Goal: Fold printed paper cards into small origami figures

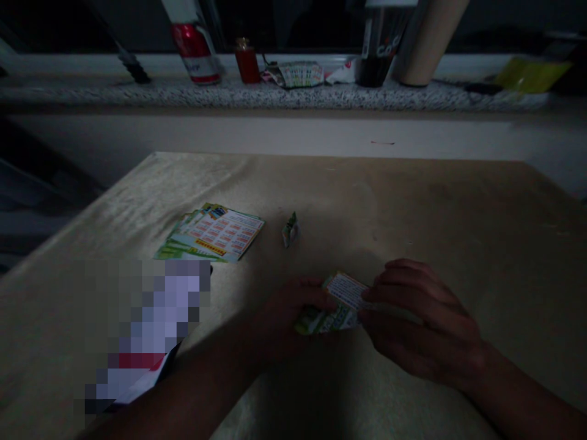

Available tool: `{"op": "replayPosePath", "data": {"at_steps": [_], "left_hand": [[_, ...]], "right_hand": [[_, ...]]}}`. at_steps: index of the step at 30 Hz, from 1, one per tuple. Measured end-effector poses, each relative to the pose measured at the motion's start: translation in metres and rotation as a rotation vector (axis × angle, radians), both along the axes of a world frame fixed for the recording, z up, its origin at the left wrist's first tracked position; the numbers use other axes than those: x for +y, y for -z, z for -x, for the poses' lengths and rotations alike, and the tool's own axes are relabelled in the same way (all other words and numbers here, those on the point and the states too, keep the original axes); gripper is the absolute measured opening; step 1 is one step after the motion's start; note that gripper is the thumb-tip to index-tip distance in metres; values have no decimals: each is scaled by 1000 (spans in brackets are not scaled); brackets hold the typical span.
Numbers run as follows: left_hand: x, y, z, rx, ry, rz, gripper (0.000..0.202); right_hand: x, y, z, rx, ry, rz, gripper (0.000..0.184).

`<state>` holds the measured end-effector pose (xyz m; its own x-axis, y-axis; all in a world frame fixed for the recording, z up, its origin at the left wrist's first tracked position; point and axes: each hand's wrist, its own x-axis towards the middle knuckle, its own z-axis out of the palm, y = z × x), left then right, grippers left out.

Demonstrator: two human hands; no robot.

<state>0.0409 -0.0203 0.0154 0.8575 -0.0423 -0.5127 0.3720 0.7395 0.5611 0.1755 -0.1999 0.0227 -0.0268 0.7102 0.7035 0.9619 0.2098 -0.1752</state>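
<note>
A printed green and white card (343,299), seemingly folded, is held between my two hands above the table. My left hand (293,311) grips its left side, with the thumb across the front. At the card's right edge, my right hand (422,318) pinches it between thumb and fingertips. Beyond my left hand stands a small folded piece of green and white paper (290,231). To its left lies a fanned stack of similar printed cards (220,229), with rows of orange print on the top one. Dim light hides the fingers under the card.
A lit, pixelated phone-like device (151,336) lies beside my left forearm on the table (440,201). Along the speckled windowsill (321,98) stand a red can (195,55), a small red bottle (247,61), crumpled paper (300,73), a dark cup (378,49) and a tan cylinder (426,43).
</note>
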Motion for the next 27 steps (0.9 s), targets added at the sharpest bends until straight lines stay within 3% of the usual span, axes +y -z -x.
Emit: {"op": "replayPosePath", "data": {"at_steps": [7, 9, 11, 14, 17, 21, 27], "left_hand": [[6, 3, 4, -14, 252, -64, 16], [9, -1, 5, -29, 276, -267, 29], [13, -8, 7, -51, 227, -635, 46], [13, -21, 11, -217, 40, -1233, 27], [3, -26, 15, -542, -34, -1597, 20], [-15, -21, 13, -738, -95, -1883, 6], [-19, -17, 7, -789, -76, -1956, 11]], "right_hand": [[6, -7, 8, 136, -63, -51, 12], [8, -9, 10, 209, -79, -50, 15], [8, -11, 11, 283, -69, -37, 19], [8, -10, 12, 371, -15, -32, 21], [8, -6, 14, 423, 15, -6, 17], [10, -3, 18, 434, 7, 36, 14], [11, -3, 22, 393, -38, 38, 13]]}}
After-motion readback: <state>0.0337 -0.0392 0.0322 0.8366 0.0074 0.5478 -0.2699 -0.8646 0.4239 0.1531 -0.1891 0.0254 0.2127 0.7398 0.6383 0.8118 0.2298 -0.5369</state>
